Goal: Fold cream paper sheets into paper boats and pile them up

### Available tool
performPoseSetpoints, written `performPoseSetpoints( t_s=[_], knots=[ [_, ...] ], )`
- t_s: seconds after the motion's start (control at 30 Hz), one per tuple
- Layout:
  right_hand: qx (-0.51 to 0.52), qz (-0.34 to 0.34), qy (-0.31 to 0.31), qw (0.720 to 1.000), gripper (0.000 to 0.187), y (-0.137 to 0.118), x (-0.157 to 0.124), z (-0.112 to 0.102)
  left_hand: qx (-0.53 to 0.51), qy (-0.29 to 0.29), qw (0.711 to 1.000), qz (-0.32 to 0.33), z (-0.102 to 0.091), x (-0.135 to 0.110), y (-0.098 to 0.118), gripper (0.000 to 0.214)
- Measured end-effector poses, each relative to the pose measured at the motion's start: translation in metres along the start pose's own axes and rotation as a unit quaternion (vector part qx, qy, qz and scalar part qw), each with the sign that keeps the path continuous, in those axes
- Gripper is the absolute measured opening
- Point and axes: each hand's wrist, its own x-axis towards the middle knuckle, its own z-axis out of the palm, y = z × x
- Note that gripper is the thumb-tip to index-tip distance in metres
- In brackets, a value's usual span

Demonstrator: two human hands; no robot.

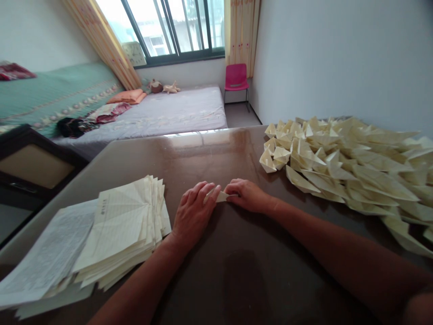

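Between my two hands, on the brown tabletop, lies a small folded piece of cream paper [221, 197]. My left hand [196, 210] rests over its left side, with the fingers pressed together on the paper. At the right end, my right hand [246, 195] pinches the tip of the same paper with curled fingers. Much of the fold is hidden under the fingers. A stack of creased lined sheets [125, 221] lies left of my left hand. Beyond my right arm is a large pile of folded paper boats [345, 162].
The glossy brown table [203, 162] has its far edge near a bed [189, 106]. Printed sheets [64, 243] lie under the lined stack at the left. A dark cabinet [37, 167] stands left of the table. A pink chair [236, 77] is by the window, near the white wall.
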Motion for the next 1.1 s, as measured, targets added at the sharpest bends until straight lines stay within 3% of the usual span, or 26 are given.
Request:
performPoseSetpoints(
  t_s=[0.17,0.3,0.47,0.67,0.9,1.1],
  knots=[
    [-0.017,-0.047,-0.013,0.999,0.014,-0.001,-0.001,0.000,-0.066,-0.024,0.997,-0.010,0.007,-0.001,-0.001,0.047],
    [0.008,-0.018,0.039,0.999,0.021,0.011,0.002,-0.006,-0.135,-0.024,0.990,-0.042,0.010,-0.002,-0.004,0.045],
    [0.025,-0.002,0.035,0.999,0.004,0.017,0.002,-0.012,-0.191,-0.015,0.979,-0.073,0.014,0.001,-0.006,0.048],
    [-0.014,-0.051,0.011,0.999,0.005,0.016,-0.001,-0.016,-0.139,-0.002,0.989,-0.058,0.017,0.001,-0.005,0.049],
    [0.033,-0.084,-0.002,0.996,0.008,0.024,0.003,-0.017,-0.150,-0.033,0.987,-0.036,0.017,-0.002,-0.004,0.039],
    [0.017,-0.051,-0.016,0.998,0.014,0.023,0.004,-0.018,-0.189,-0.014,0.982,-0.019,0.018,-0.001,-0.002,0.040]
  ],
)
